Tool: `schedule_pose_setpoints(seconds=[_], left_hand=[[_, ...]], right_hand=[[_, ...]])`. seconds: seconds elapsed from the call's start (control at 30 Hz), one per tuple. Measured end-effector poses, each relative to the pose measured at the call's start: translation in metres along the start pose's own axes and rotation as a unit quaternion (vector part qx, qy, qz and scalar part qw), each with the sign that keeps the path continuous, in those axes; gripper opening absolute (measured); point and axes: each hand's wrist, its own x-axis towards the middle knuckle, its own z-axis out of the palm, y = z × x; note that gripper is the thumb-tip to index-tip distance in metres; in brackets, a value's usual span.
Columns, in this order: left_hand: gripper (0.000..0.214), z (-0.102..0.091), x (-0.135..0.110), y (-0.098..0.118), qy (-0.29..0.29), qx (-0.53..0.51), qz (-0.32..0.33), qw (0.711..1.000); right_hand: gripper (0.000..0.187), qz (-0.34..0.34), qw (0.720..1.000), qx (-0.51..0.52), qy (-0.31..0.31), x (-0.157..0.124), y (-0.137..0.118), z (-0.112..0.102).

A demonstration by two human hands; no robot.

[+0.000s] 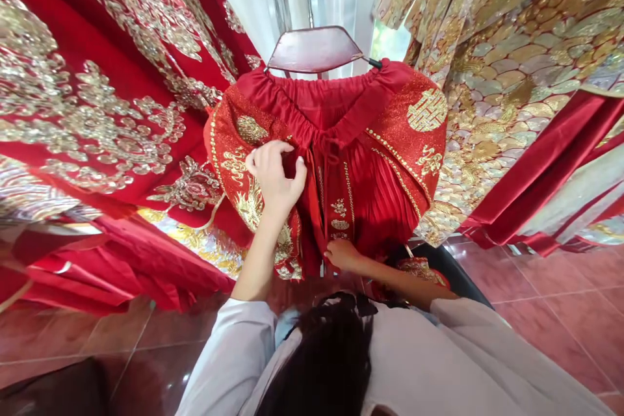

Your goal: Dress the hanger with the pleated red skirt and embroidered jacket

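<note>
Handling a hanging red embroidered skirt [385, 198]
Left hand [275, 175] pinches its gold-stitched panel [234, 169]; right hand [344, 255] curls at the hem [312, 270] (grip unclear).

Bright daylight comes through the window [390, 39] at twelve o'clock, soft shadow fills the pleats of the red skirt [383, 201], and wide-angle distortion bows the hanging embroidered robes [88, 78] at the edges.

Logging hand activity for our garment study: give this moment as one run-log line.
left hand: on embroidered red pleated skirt | right hand: at skirt's lower edge
</note>
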Motion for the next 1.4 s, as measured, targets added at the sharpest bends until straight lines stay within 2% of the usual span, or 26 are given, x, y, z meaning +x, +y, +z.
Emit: schedule_pose_setpoints(seconds=[0.07,0.1,0.17,0.2,0.23,0.3,0.33,0.4,0.47,0.57,0.63,0.7,0.77,0.83,0.87,0.93,1.0,1.07,1.13,1.2,1.23,1.27,1.33,1.4], left_hand=[[0.026,-0.007,0.011,0.012,-0.034,0.006,0.056,0.998],[0.030,-0.009,0.018,0.017,-0.062,0.005,0.086,0.994],[0.032,-0.011,0.032,0.025,-0.122,0.002,0.137,0.983],[0.031,-0.010,0.038,0.028,-0.146,0.003,0.154,0.977],[0.029,-0.009,0.043,0.028,-0.164,0.006,0.164,0.973],[0.027,-0.007,0.050,0.027,-0.184,0.014,0.169,0.968],[0.025,-0.007,0.051,0.025,-0.188,0.018,0.168,0.968],[0.021,-0.010,0.051,0.019,-0.197,0.017,0.170,0.965],[0.016,-0.016,0.048,0.011,-0.217,0.003,0.174,0.961],[0.016,-0.035,0.040,0.003,-0.273,-0.027,0.190,0.943],[0.019,-0.051,0.034,0.002,-0.329,-0.041,0.221,0.917],[0.019,-0.066,0.029,0.005,-0.382,-0.048,0.257,0.886],[0.018,-0.076,0.028,0.009,-0.411,-0.059,0.280,0.865],[0.021,-0.078,0.030,0.012,-0.426,-0.081,0.295,0.852],[0.023,-0.075,0.032,0.013,-0.432,-0.092,0.301,0.845],[0.029,-0.067,0.036,0.013,-0.438,-0.108,0.309,0.837],[0.036,-0.057,0.038,0.011,-0.438,-0.112,0.303,0.839],[0.038,-0.049,0.039,0.009,-0.432,-0.110,0.283,0.849],[0.032,-0.043,0.039,0.010,-0.414,-0.086,0.269,0.865],[0.017,-0.037,0.038,0.012,-0.368,-0.036,0.269,0.889],[0.017,-0.033,0.037,0.013,-0.338,-0.007,0.271,0.901],[0.026,-0.030,0.036,0.015,-0.311,0.020,0.272,0.910],[0.038,-0.023,0.034,0.018,-0.282,0.063,0.266,0.920],[0.030,-0.018,0.032,0.018,-0.294,0.090,0.265,0.914]], right_hand=[[0.023,0.007,1.000,-0.016,-0.022,-0.010,-0.003,0.008],[0.026,0.009,0.999,-0.024,-0.029,-0.015,-0.004,0.002],[0.037,-0.002,1.000,-0.029,0.002,-0.024,-0.006,-0.031],[0.044,-0.014,0.999,-0.027,0.041,-0.028,-0.007,-0.054],[0.048,-0.035,0.991,-0.016,0.129,-0.030,-0.007,-0.080],[0.049,-0.091,0.943,-0.010,0.320,-0.028,-0.003,-0.132],[0.046,-0.125,0.918,-0.018,0.376,-0.024,0.002,-0.154],[0.041,-0.181,0.888,-0.031,0.421,-0.010,0.017,-0.186],[0.039,-0.204,0.884,-0.033,0.419,0.006,0.035,-0.200],[0.037,-0.209,0.895,-0.037,0.393,0.015,0.055,-0.196],[0.030,-0.235,0.897,-0.052,0.372,0.008,0.054,-0.184],[0.020,-0.294,0.890,-0.068,0.342,-0.006,0.044,-0.169],[0.018,-0.364,0.877,-0.085,0.302,-0.021,0.028,-0.153],[0.020,-0.408,0.867,-0.108,0.266,-0.033,0.015,-0.139],[0.022,-0.408,0.869,-0.122,0.251,-0.037,0.011,-0.135],[0.026,-0.371,0.891,-0.145,0.219,-0.045,0.011,-0.134],[0.035,-0.293,0.925,-0.144,0.195,-0.051,0.020,-0.143],[0.050,-0.201,0.953,-0.129,0.186,-0.056,0.034,-0.154],[0.055,-0.129,0.972,-0.111,0.160,-0.057,0.044,-0.161],[0.050,-0.110,0.984,-0.089,0.111,-0.052,0.047,-0.158],[0.046,-0.117,0.986,-0.073,0.098,-0.047,0.045,-0.153],[0.043,-0.126,0.985,-0.051,0.101,-0.040,0.041,-0.146],[0.040,-0.118,0.981,-0.001,0.156,-0.024,0.031,-0.132],[0.038,-0.078,0.970,0.047,0.226,-0.008,0.022,-0.120]])
